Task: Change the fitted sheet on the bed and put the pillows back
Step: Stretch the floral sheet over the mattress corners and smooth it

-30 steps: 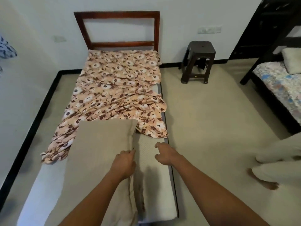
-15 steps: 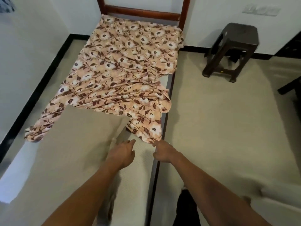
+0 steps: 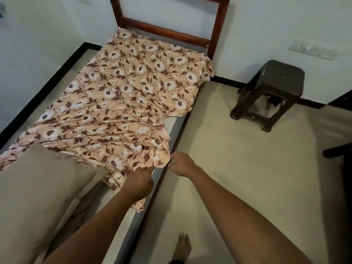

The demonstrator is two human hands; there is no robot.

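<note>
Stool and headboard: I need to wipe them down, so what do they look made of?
The stool looks like moulded plastic, dark brown with a dull sheen: the seat and legs are one piece, with a small hole in the seat. The headboard seems to be wood, reddish-brown and glossy, probably varnished: its posts and rails are separate pieces joined together.

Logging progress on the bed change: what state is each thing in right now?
floral sheet: loose, wrinkled, covering the head end only
mattress: partly bare
pillow: lying flat at foot end
stool: upright on floor
left hand: at sheet's near edge, grip hidden
right hand: at sheet's corner, grip unclear
</note>
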